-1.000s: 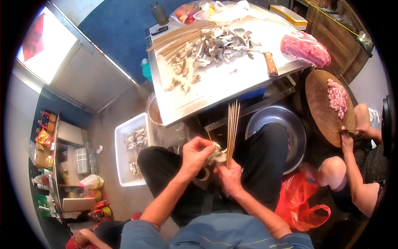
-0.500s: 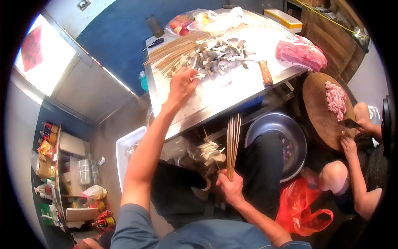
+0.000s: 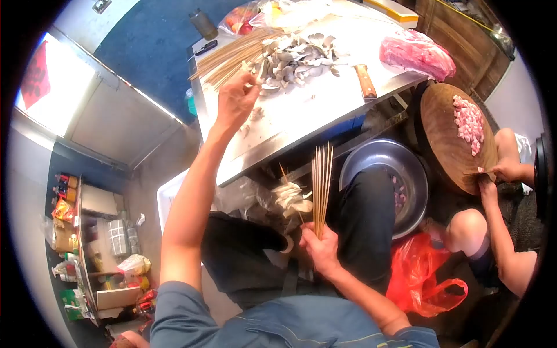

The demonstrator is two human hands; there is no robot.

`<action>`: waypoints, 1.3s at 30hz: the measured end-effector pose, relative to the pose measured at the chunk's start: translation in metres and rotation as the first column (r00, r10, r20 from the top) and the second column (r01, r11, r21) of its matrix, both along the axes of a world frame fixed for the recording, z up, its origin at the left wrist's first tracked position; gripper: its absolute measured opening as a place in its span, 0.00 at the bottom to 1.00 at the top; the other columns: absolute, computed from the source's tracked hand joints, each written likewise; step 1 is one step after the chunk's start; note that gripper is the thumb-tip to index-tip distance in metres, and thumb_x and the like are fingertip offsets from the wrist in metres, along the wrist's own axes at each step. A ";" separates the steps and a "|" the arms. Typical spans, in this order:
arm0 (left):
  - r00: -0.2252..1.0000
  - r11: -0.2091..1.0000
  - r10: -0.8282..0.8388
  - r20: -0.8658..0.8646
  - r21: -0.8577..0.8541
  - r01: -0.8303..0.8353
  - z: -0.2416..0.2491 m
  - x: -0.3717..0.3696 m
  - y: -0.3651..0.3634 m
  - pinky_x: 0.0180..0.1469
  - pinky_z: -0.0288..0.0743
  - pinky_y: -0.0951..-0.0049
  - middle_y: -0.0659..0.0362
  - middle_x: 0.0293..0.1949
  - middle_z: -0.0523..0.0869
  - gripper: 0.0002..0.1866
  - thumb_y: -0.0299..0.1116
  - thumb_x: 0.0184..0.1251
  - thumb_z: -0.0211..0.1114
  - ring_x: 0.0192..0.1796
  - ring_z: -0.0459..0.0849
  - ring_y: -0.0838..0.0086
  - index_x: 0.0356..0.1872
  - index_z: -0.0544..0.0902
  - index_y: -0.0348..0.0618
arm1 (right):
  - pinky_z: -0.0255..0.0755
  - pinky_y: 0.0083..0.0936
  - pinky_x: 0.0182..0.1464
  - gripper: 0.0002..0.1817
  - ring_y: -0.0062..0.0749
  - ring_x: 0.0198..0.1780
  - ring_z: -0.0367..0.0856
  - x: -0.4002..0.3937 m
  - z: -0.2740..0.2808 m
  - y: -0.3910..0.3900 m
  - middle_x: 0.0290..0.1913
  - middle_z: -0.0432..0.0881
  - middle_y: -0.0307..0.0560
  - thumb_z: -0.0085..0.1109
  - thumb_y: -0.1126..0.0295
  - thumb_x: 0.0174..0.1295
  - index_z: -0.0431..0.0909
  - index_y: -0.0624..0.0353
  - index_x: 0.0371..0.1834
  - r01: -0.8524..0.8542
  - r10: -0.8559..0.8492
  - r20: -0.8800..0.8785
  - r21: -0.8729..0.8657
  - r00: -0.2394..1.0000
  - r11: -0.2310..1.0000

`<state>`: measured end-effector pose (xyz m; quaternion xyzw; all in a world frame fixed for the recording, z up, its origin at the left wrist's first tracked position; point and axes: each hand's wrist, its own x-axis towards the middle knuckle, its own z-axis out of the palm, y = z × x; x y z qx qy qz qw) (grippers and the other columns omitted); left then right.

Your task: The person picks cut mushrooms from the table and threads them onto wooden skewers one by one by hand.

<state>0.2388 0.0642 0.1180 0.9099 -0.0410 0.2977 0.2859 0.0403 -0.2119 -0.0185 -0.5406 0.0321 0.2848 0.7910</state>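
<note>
My left hand reaches over the white table, its fingers pinched on a piece at the near left edge of a pile of torn grey oyster mushrooms. Bundled bare bamboo skewers lie beside and partly under the pile. Above my lap, my right hand is closed round an upright bunch of bare skewers. The same hand also grips a skewer threaded with pale mushroom pieces, tilted to the left of the bunch.
A wooden-handled knife and raw meat slab lie on the table. At right, a co-worker's hands work at a round chopping board with diced meat. A metal basin and red plastic bag sit low beside my knee.
The view has shifted, so the table sits higher in the picture. My left hand stays at the mushroom pile's edge. The co-worker's cleaver has turned and shows less of its blade.
</note>
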 end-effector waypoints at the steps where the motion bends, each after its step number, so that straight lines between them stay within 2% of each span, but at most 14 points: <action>1: 0.998 0.996 0.055 -0.012 -0.068 -0.056 0.002 -0.007 0.001 0.33 0.74 0.69 0.55 0.28 0.80 0.06 0.28 0.58 0.65 0.26 0.81 0.68 0.27 0.78 0.38 | 0.63 0.13 0.26 0.09 0.13 0.24 0.71 0.000 0.001 0.000 0.25 0.79 0.36 0.57 0.69 0.65 0.77 0.63 0.43 -0.003 0.003 0.001 0.000 1.000 1.000; 3: 0.994 0.982 0.106 -0.030 -0.155 -0.109 0.003 -0.020 0.002 0.29 0.73 0.73 0.57 0.22 0.78 0.07 0.27 0.60 0.65 0.25 0.79 0.77 0.29 0.75 0.36 | 0.59 0.12 0.22 0.08 0.12 0.21 0.67 0.000 0.002 0.002 0.24 0.78 0.37 0.57 0.70 0.66 0.76 0.62 0.43 0.001 0.000 0.037 -0.007 0.999 1.000; 4: 0.994 0.981 0.110 -0.028 -0.155 -0.113 0.005 -0.030 0.000 0.29 0.73 0.73 0.57 0.22 0.78 0.07 0.27 0.60 0.65 0.25 0.79 0.77 0.29 0.75 0.36 | 0.59 0.12 0.22 0.08 0.12 0.21 0.67 -0.001 0.002 0.002 0.24 0.78 0.37 0.57 0.70 0.66 0.76 0.62 0.43 -0.003 0.003 0.039 -0.007 0.999 1.000; 6: 0.994 0.895 -0.049 -0.097 -0.445 0.001 0.006 -0.050 -0.007 0.26 0.72 0.81 0.59 0.28 0.83 0.06 0.28 0.67 0.62 0.25 0.79 0.81 0.36 0.75 0.37 | 0.59 0.11 0.23 0.08 0.12 0.21 0.67 -0.002 0.003 0.002 0.24 0.78 0.37 0.57 0.70 0.66 0.77 0.62 0.43 0.001 -0.002 0.043 0.035 0.999 0.999; 11: 0.979 0.698 -0.162 -0.126 -0.716 0.023 -0.006 -0.094 -0.023 0.36 0.78 0.77 0.53 0.38 0.84 0.13 0.25 0.65 0.62 0.32 0.83 0.75 0.50 0.77 0.32 | 0.65 0.14 0.27 0.09 0.14 0.25 0.72 -0.004 0.008 0.001 0.26 0.79 0.36 0.57 0.69 0.66 0.78 0.63 0.43 -0.027 0.026 0.066 0.003 0.998 1.000; 16: 0.959 0.591 -0.233 -0.159 -0.807 0.010 -0.025 -0.123 -0.032 0.40 0.79 0.76 0.52 0.39 0.86 0.09 0.26 0.66 0.63 0.36 0.85 0.74 0.44 0.79 0.32 | 0.64 0.13 0.27 0.09 0.14 0.24 0.72 -0.007 0.006 0.001 0.25 0.79 0.36 0.57 0.69 0.66 0.78 0.63 0.43 -0.038 0.038 0.071 0.008 0.997 0.999; 18: 0.957 0.567 -0.248 -0.154 -0.823 0.014 -0.029 -0.131 -0.038 0.40 0.79 0.77 0.52 0.39 0.86 0.09 0.27 0.67 0.63 0.37 0.86 0.73 0.43 0.80 0.32 | 0.58 0.10 0.22 0.09 0.11 0.20 0.66 -0.008 0.004 0.003 0.24 0.77 0.36 0.58 0.70 0.66 0.77 0.63 0.44 -0.024 0.021 0.071 0.042 0.997 0.999; 22: 0.952 0.510 -0.249 -0.177 -0.860 -0.027 -0.038 -0.142 -0.054 0.43 0.80 0.75 0.50 0.43 0.86 0.06 0.28 0.69 0.61 0.41 0.86 0.71 0.40 0.78 0.35 | 0.57 0.10 0.22 0.09 0.11 0.20 0.65 -0.009 0.005 0.003 0.24 0.78 0.37 0.58 0.70 0.66 0.77 0.63 0.44 -0.024 0.020 0.074 0.051 0.997 0.998; 25: 0.946 0.348 -0.277 -0.172 -0.935 -0.068 -0.044 -0.148 -0.063 0.44 0.82 0.71 0.47 0.47 0.85 0.06 0.29 0.69 0.61 0.44 0.87 0.65 0.41 0.74 0.38 | 0.57 0.10 0.22 0.09 0.11 0.20 0.65 -0.009 0.006 0.003 0.24 0.78 0.37 0.57 0.70 0.66 0.77 0.63 0.44 -0.037 0.033 0.080 0.053 0.996 0.998; 31: 0.956 0.183 -0.254 -0.146 -0.978 -0.101 -0.047 -0.154 -0.073 0.46 0.82 0.67 0.43 0.48 0.83 0.07 0.28 0.68 0.62 0.45 0.87 0.62 0.42 0.73 0.39 | 0.58 0.10 0.22 0.08 0.11 0.20 0.66 -0.009 0.006 0.003 0.25 0.78 0.37 0.58 0.71 0.65 0.77 0.63 0.43 -0.026 0.024 0.067 0.029 0.997 0.999; 35: 0.958 0.187 -0.247 -0.148 -0.977 -0.103 -0.053 -0.158 -0.075 0.48 0.82 0.66 0.44 0.48 0.84 0.07 0.26 0.67 0.63 0.45 0.87 0.62 0.41 0.74 0.38 | 0.58 0.11 0.23 0.08 0.12 0.21 0.67 -0.009 0.005 0.002 0.24 0.78 0.37 0.58 0.71 0.65 0.77 0.63 0.43 -0.027 0.025 0.073 0.031 0.997 0.999; 37: 0.946 0.321 -0.279 -0.167 -0.944 -0.072 -0.058 -0.161 -0.073 0.49 0.81 0.70 0.46 0.47 0.85 0.06 0.26 0.66 0.64 0.45 0.86 0.67 0.39 0.76 0.38 | 0.58 0.11 0.23 0.08 0.12 0.21 0.67 -0.008 0.005 0.002 0.24 0.78 0.38 0.57 0.71 0.65 0.77 0.63 0.43 -0.030 0.028 0.073 0.026 0.997 0.999; 38: 0.946 0.324 -0.278 -0.167 -0.943 -0.071 -0.058 -0.163 -0.073 0.49 0.81 0.70 0.46 0.47 0.85 0.06 0.26 0.66 0.64 0.45 0.86 0.67 0.39 0.76 0.38 | 0.61 0.13 0.24 0.09 0.13 0.22 0.69 -0.009 0.004 0.002 0.24 0.78 0.36 0.57 0.70 0.65 0.78 0.63 0.43 -0.030 0.030 0.063 0.002 0.998 1.000; 39: 0.903 0.444 -0.346 -0.256 -0.892 -0.083 -0.057 -0.166 -0.074 0.50 0.79 0.71 0.48 0.46 0.85 0.05 0.26 0.65 0.65 0.45 0.85 0.70 0.37 0.77 0.38 | 0.63 0.14 0.26 0.09 0.14 0.24 0.70 -0.009 0.003 0.001 0.24 0.78 0.35 0.56 0.70 0.65 0.79 0.63 0.43 -0.031 0.032 0.053 -0.023 0.998 0.999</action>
